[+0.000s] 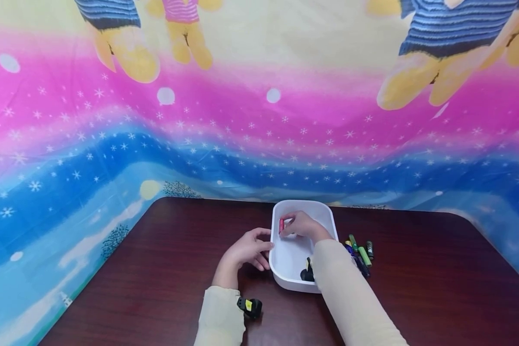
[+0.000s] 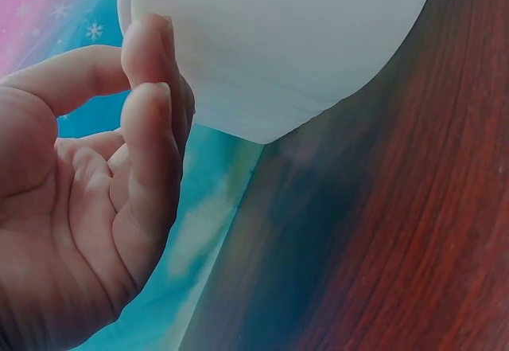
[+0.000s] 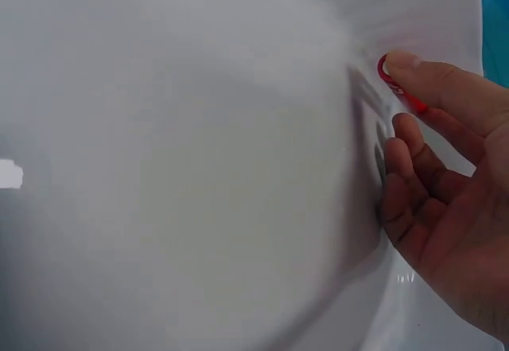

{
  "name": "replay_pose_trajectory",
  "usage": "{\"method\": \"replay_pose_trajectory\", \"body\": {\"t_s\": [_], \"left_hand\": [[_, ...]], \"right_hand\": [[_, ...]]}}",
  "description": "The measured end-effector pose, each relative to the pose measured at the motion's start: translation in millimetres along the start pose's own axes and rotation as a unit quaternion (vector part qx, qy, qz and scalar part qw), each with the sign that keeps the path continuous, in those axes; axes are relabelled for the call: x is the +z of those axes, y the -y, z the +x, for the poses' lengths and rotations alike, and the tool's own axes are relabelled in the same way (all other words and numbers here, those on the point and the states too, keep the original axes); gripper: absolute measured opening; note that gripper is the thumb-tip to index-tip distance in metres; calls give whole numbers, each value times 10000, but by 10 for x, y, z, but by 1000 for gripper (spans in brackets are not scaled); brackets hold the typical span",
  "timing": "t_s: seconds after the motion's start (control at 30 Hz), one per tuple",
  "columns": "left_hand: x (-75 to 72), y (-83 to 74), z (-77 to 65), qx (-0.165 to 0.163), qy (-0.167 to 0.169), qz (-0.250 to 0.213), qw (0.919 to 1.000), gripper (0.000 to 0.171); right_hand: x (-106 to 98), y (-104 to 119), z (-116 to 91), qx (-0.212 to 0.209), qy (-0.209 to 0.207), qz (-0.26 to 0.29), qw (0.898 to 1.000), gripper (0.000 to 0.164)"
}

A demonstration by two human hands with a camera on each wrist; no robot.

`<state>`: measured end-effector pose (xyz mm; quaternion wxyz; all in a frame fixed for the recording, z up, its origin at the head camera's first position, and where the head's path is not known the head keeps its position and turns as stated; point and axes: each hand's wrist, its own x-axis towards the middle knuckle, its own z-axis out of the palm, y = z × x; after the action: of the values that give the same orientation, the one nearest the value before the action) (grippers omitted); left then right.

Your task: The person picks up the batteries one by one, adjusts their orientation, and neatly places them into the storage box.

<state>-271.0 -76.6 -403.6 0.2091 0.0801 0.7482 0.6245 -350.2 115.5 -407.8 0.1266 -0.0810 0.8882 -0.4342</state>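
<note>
On the brown table (image 1: pixel 155 259), the right hand (image 1: pixel 302 225) pinches a red cylinder (image 1: pixel 281 225) inside the tub (image 1: pixel 291 254); the left hand's (image 1: pixel 250 249) loosely bent fingers touch its outside. Probably placing; releasing seems called for.

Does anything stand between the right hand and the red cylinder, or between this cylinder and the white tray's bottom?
Nothing visible does. The right hand pinches the red cylinder inside the white tray; no other item shows beneath it, though the hand blocks some view.
</note>
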Motion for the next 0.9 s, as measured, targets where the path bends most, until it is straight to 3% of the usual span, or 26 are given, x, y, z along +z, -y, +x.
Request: {"method": "replay_pose_trajectory", "body": {"t_s": [0.37, 0.9], "left_hand": [[-4, 15, 6, 18, 21, -36, 10000, 48], [-4, 15, 3, -19, 62, -2, 10000, 49]], "right_hand": [[43, -65, 74, -10, -47, -479, 9988, 57], [53, -75, 74, 75, -55, -505, 9987, 58]]}}
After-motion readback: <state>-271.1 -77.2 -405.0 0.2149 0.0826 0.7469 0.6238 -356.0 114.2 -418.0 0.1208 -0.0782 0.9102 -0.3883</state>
